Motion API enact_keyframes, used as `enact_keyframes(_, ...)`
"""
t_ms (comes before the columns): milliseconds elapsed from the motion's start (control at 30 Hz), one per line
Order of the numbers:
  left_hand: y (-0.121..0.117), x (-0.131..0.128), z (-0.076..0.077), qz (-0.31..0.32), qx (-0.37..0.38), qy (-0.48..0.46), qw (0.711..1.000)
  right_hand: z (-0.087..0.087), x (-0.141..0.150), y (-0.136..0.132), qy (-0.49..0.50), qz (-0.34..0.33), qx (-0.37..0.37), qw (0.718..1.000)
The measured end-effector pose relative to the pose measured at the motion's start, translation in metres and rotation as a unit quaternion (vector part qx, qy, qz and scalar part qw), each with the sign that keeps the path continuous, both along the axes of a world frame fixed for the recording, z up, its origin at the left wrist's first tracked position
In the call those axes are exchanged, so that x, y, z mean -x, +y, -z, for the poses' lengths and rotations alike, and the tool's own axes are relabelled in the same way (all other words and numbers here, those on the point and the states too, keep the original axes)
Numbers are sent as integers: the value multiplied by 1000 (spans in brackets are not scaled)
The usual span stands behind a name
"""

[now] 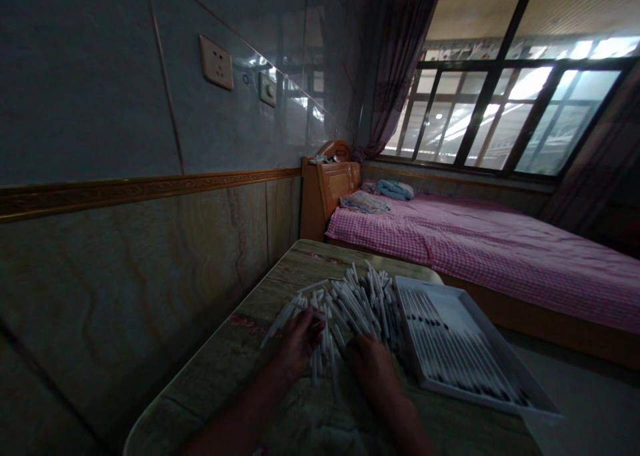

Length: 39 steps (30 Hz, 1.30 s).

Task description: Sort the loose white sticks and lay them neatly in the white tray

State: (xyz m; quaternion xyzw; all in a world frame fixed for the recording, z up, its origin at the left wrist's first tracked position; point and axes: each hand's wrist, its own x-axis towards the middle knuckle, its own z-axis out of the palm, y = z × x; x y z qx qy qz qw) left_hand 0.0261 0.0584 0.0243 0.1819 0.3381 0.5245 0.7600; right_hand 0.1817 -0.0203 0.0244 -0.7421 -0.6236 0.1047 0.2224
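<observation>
Many thin white pen-like sticks [353, 303] lie in a loose heap on the table. At the left side of the heap is my left hand [301, 341], its fingers curled in a pinch, seemingly on a white stick; dim light blurs the detail. My right hand [373, 364] rests at the heap's near edge, fingers closed and turned down, so what they grip is hidden. To the right of it a shallow white tray [477, 301] holds similar sticks in rows, several with dark ends. The rows lie slantwise, side by side.
The marble-patterned table [210, 376] has rounded corners and stands close to a tiled wall [215, 236]. Beyond it is a bed [480, 243] with a pink checked cover and a wooden headboard [340, 183]. A socket [217, 63] is on the wall; a window [500, 96] is behind.
</observation>
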Motion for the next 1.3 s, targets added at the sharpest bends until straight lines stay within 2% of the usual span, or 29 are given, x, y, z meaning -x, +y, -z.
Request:
enact_keyframes(200, 1, 0, 2, 11, -27, 1, 1000, 1, -10, 0, 25, 34, -10, 999)
enact_keyframes(467, -2, -2, 7, 56, -50, 29, 997, -3, -13, -2, 1, -51, 28, 998)
enact_keyframes(667, -3, -4, 7, 64, -47, 31, 996, -4, -6, -1, -50, -33, 41, 997)
enact_keyframes(733, -4, -5, 6, 61, -51, 27, 996, 0, -6, 0, -19, -30, 10, 999)
enact_keyframes(833, -6, -6, 5, 58, -50, 26, 997, 5, -6, 2, 85, -18, -54, 995)
enact_keyframes(967, -11, -8, 5, 71, -46, 25, 996, 9, 1, 6, 227, 24, -118, 966)
enact_keyframes(1033, -12, -10, 5, 78, -48, 23, 996, 10, 5, 8, 323, 26, -143, 935)
enact_keyframes(1167, -13, -12, 8, 77, -45, 22, 996, 12, 12, 11, 499, 27, -167, 850)
enact_keyframes(1233, -13, -12, 9, 77, -48, 18, 996, 14, 12, 13, 540, 28, -169, 824)
enact_keyframes(1300, -13, -12, 10, 79, -50, 18, 995, 16, 11, 14, 561, 26, -163, 811)
